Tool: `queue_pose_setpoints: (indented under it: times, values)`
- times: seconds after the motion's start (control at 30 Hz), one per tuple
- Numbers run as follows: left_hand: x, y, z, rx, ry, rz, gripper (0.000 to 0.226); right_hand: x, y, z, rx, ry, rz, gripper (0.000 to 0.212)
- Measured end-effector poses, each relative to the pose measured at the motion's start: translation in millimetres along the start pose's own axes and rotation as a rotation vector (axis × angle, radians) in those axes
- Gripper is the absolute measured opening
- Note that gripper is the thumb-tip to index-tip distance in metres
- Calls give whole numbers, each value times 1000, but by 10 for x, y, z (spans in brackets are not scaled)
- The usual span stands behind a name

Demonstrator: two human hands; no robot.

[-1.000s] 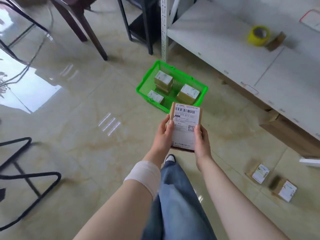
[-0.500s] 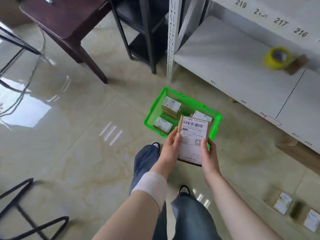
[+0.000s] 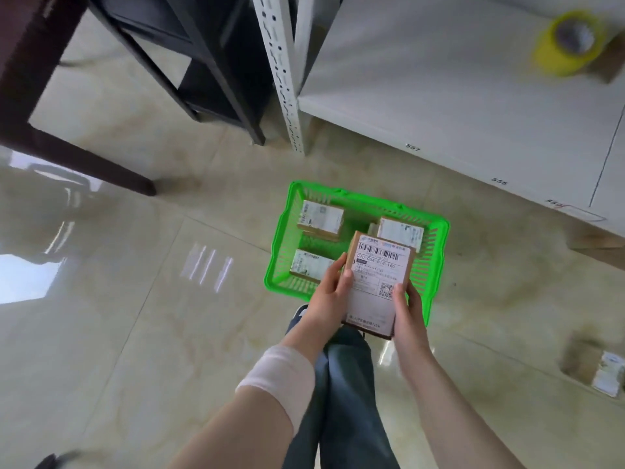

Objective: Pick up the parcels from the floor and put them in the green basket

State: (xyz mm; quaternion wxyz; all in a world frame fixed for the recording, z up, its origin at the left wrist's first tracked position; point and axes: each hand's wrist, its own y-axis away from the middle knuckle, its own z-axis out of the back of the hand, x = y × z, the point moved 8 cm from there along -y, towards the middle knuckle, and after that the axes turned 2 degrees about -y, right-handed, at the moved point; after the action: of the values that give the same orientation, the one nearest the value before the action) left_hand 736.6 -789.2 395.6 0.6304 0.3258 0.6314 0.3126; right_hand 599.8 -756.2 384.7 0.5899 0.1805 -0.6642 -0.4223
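Observation:
A brown parcel (image 3: 378, 282) with a white barcode label is held in both hands above the near right part of the green basket (image 3: 277, 238). My left hand (image 3: 329, 292) grips its left edge. My right hand (image 3: 407, 309) grips its right edge. The basket stands on the tiled floor in front of my feet. Three labelled parcels lie inside it: one at the back left (image 3: 320, 220), one at the back right (image 3: 402, 231), one at the front left (image 3: 309, 265). Another parcel (image 3: 605, 374) lies on the floor at the right edge.
A white shelf unit (image 3: 439, 96) rises behind the basket, with a roll of yellow tape (image 3: 568, 42) on its board. A black rack (image 3: 203, 69) and a dark wooden table leg (image 3: 77, 157) stand at the back left. My legs in jeans (image 3: 341, 401) are below the hands.
I have stepped closer to the basket. The held parcel now hovers over the basket's near right part instead of in front of it. Both hands keep their grip.

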Motion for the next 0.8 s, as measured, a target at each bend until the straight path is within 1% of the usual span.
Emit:
queue_pose_setpoints:
  times: [0.1, 0.17, 0.27, 0.37, 0.43, 0.53, 0.6, 0.8]
  values:
    - [276, -639, -104, 29, -48, 18, 47, -280, -576, 17, 40, -17, -52, 45]
    - [537, -1127, -144, 35, -88, 16, 43, -517, -1017, 50, 58, 18, -70, 44]
    - [976, -1857, -182, 40, -179, 19, 41, -947, -1748, 89, 126, 68, -109, 48]
    - [1375, -2442, -231, 44, -231, 43, 44, -1348, -2343, 113, 162, 99, -145, 48]
    - [1584, -2753, -220, 22, -249, 57, 45, -1571, -2653, 105, 175, 103, -127, 50]
    - [1756, -3081, -152, -31, -282, 84, 46, -1866, -2943, 54, 201, 91, -137, 55]
    - [1774, -3229, -110, -46, -325, 58, 46, -2025, -3028, 17, 224, 96, -161, 55]
    - [1866, -3490, -29, -9, -362, 56, 54, -2287, -3153, -45, 247, 47, -233, 46]
